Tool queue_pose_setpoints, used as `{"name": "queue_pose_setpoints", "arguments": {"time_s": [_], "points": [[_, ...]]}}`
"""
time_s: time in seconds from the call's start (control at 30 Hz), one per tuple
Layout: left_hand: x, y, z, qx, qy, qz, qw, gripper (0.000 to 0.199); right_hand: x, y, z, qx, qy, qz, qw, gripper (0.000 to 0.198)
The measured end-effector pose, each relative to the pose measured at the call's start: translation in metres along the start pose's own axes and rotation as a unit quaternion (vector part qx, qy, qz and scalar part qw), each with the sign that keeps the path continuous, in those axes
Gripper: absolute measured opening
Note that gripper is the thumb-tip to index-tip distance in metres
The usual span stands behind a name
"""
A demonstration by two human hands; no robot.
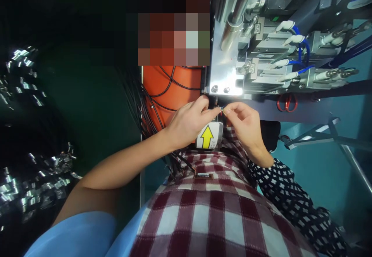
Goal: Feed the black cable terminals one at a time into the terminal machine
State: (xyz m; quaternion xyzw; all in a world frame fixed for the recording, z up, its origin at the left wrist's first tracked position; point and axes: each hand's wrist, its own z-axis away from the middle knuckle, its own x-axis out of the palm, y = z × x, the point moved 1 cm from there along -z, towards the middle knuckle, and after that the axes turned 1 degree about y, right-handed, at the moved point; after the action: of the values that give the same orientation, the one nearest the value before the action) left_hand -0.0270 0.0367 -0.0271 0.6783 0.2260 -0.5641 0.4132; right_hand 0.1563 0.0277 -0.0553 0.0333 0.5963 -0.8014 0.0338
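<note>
Evidently, fine two-handed finger work is in hand: the left hand (pixel 188 122) and the right hand (pixel 244 124) meet just below the edge of a silver metal machine with a bright, flat plate (pixel 225 71), and between their fingertips sits a tiny cable end with fine coloured strands (pixel 221 111). Both hands are closed in a pinch on it, thumbs and forefingers nearly touching, and the step looks like sorting or parting those strands, perhaps joining them to something. As a judgement, the next move calls for a steady hold by one hand while the other makes a small, precise shift, keeping the thin strands from bending or slipping away. The cable end itself is very small in view: a speck of red shows at its lower side and a paler, bluish bit above, both apparently slender and flexible, but whether they are bare wire, insulation or part of a connector is too small to tell. It is held in the air above a white label with a yellow arrow (pixel 207 136), near the front of a maroon-and-white checked apron (pixel 193 214). To the left, a loose bundle of thin black cables (pixel 136 104) hangs over the edge of a bright orange surface (pixel 186 97).
</note>
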Motion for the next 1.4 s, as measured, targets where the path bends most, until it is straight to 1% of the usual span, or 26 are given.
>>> {"name": "queue_pose_setpoints", "arguments": {"time_s": [0.2,0.4,0.5,0.6,0.67,0.73,0.9,0.97,1.07,1.23,1.4], "points": [[-0.002,0.001,-0.001,0.017,0.002,-0.02,1.0,0.032,0.002,0.001,0.004,-0.042,0.023,0.07,0.996,0.012],[0.001,0.002,-0.001,0.027,0.035,-0.024,0.999,0.034,0.003,-0.002,0.005,-0.059,0.039,0.127,0.989,0.011],[0.003,0.002,-0.001,0.026,0.056,-0.013,0.998,0.032,0.002,-0.001,0.004,-0.041,0.03,0.114,0.992,0.012],[0.003,0.001,0.0,0.008,0.07,0.02,0.997,0.029,0.002,0.001,0.003,-0.011,0.012,0.083,0.996,0.015],[0.003,0.0,0.001,0.002,0.083,0.045,0.996,0.026,0.001,0.002,0.003,-0.005,0.01,0.073,0.997,0.015],[0.003,-0.001,0.002,0.008,0.091,0.059,0.994,0.025,0.001,0.003,0.002,-0.007,0.013,0.069,0.997,0.015],[0.003,-0.004,0.002,0.043,0.086,0.061,0.993,0.026,0.001,0.002,0.002,-0.012,0.012,0.069,0.997,0.014],[0.004,-0.005,0.002,0.052,0.095,0.067,0.992,0.027,0.001,0.002,0.002,-0.01,0.012,0.069,0.998,0.014],[0.007,-0.006,0.001,0.048,0.108,0.08,0.99,0.028,0.0,0.002,0.002,-0.016,0.013,0.078,0.997,0.013],[0.009,-0.007,0.001,0.037,0.086,0.082,0.992,0.03,0.002,0.003,0.003,-0.054,0.036,0.115,0.991,0.01],[0.009,-0.006,0.002,0.042,0.092,0.065,0.993,0.031,0.001,0.005,0.003,-0.029,0.027,0.077,0.996,0.012]]}}
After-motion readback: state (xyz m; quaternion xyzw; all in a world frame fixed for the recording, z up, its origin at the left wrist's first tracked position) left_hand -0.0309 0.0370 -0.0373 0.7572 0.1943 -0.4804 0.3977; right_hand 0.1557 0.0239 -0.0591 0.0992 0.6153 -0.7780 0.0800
